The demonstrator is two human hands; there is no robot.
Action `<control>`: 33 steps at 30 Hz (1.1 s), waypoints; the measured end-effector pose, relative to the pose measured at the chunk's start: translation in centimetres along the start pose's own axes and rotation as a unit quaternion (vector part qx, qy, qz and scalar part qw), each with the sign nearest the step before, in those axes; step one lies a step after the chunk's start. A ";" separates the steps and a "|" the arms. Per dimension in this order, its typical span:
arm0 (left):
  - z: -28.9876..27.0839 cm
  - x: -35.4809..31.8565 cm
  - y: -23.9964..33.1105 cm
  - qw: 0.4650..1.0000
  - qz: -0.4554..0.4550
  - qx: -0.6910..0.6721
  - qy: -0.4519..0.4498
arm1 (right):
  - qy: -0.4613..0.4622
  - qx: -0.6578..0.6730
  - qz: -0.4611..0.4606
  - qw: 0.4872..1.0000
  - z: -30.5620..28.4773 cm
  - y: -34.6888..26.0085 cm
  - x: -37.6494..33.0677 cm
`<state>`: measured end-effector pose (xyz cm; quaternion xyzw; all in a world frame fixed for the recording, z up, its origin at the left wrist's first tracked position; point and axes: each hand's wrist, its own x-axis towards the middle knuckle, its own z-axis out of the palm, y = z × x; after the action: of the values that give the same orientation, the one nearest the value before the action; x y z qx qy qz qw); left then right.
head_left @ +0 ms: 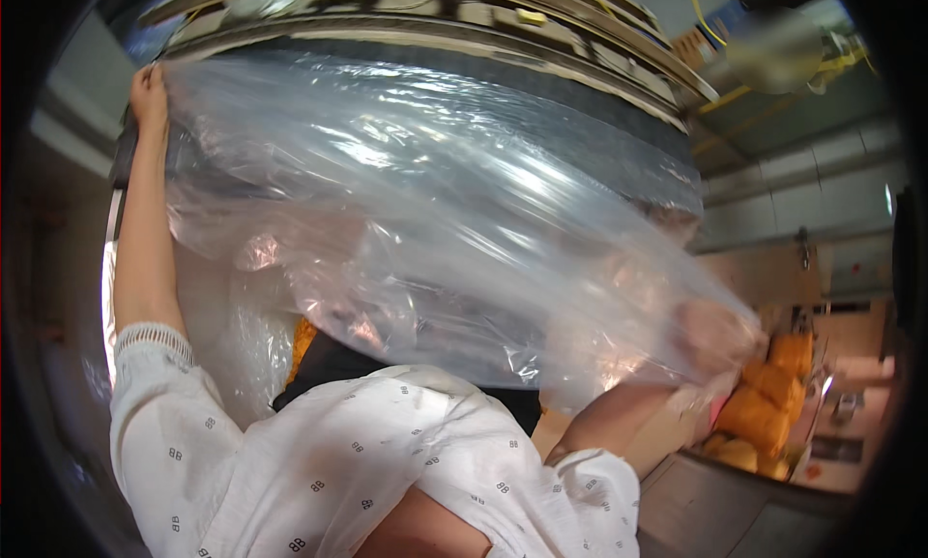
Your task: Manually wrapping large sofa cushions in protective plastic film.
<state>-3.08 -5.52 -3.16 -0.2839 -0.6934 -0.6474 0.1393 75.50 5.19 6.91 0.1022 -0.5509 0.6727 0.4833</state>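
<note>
Diagonally, I'm seeing the clear plastic sheet spanning mid-frame, its long axis running from the left hand, whose curled fingers are pinching its upper-left corner, toward the right hand, blurring behind it at right, grip impossible to tell.

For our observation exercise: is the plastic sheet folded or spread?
Spread: the plastic sheet stretches, rippled, between the left hand and the right hand.

Reads as small dark letter pairs, printed repeatedly across the white shirt toward six o'clock; continues onto both sleeves, at eight and five o'clock, at varying tilts.
</note>
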 end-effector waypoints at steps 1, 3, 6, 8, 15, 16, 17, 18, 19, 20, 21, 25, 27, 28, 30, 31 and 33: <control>-0.9 0.3 -0.2 0.999 0.047 -0.004 -0.020 | 0.026 -0.049 -0.022 0.998 -1.9 -4.3 -2.0; 0.5 0.4 -1.4 0.998 0.003 -0.033 -0.045 | 0.083 -0.169 -0.063 0.980 -1.9 -8.1 -4.1; 3.5 -0.5 -1.6 1.000 0.010 0.006 -0.007 | 0.157 -0.343 -0.108 0.920 2.5 -1.3 -2.0; 2.2 0.8 -3.3 1.000 0.025 0.015 -0.006 | 0.198 -0.431 -0.135 0.870 5.8 3.8 -1.8; -0.6 3.6 -6.7 0.990 0.074 0.103 -0.061 | 0.343 -0.693 -0.210 0.599 -6.9 -15.4 -3.7; 1.1 3.0 -5.4 0.990 0.077 0.094 -0.071 | 0.361 -0.725 -0.215 0.545 -8.8 -19.4 -4.4; 2.1 1.9 -4.5 0.983 0.073 0.144 -0.088 | 0.374 -0.754 -0.218 0.495 -8.6 -19.7 -4.6; 2.7 1.2 -4.1 0.973 0.070 0.192 -0.104 | 0.345 -0.873 -0.103 0.328 -8.7 -23.0 -3.2; 3.3 0.7 -3.9 0.973 0.070 0.189 -0.109 | 0.304 -0.920 0.040 0.243 -8.5 -23.8 -0.8; 3.5 0.5 -3.6 0.968 0.084 0.222 -0.085 | 0.253 -0.938 0.181 0.155 -8.8 -23.8 1.5; 3.3 0.1 -3.5 0.960 0.096 0.258 -0.058 | 0.218 -0.956 0.062 0.187 -8.4 -21.2 3.8; -4.8 4.2 -7.3 0.979 0.064 0.193 0.006 | 0.006 -0.893 -0.138 0.427 -8.0 -9.5 3.8; -5.5 3.3 -7.7 0.960 0.089 0.267 -0.013 | -0.071 -0.939 0.063 0.331 -7.9 -4.0 3.2; -5.3 2.5 -7.8 0.947 0.108 0.303 -0.023 | -0.031 -0.955 0.100 0.279 -11.5 -3.3 1.7; -12.1 6.1 -8.4 0.939 0.103 0.328 -0.016 | 0.047 -0.905 0.120 0.406 -16.2 -1.6 0.5; -11.8 5.4 -8.8 0.933 0.095 0.345 -0.032 | 0.103 -0.848 0.151 0.497 -17.1 -1.7 0.4; -11.9 4.2 -8.7 0.926 0.082 0.363 -0.059 | 0.057 -0.881 0.114 0.456 -15.6 -1.1 2.3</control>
<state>-13.53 -16.24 -6.42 -0.3073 -0.8622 -0.3197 0.2448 81.29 19.42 3.34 -0.4804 -0.8277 -0.1180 0.2649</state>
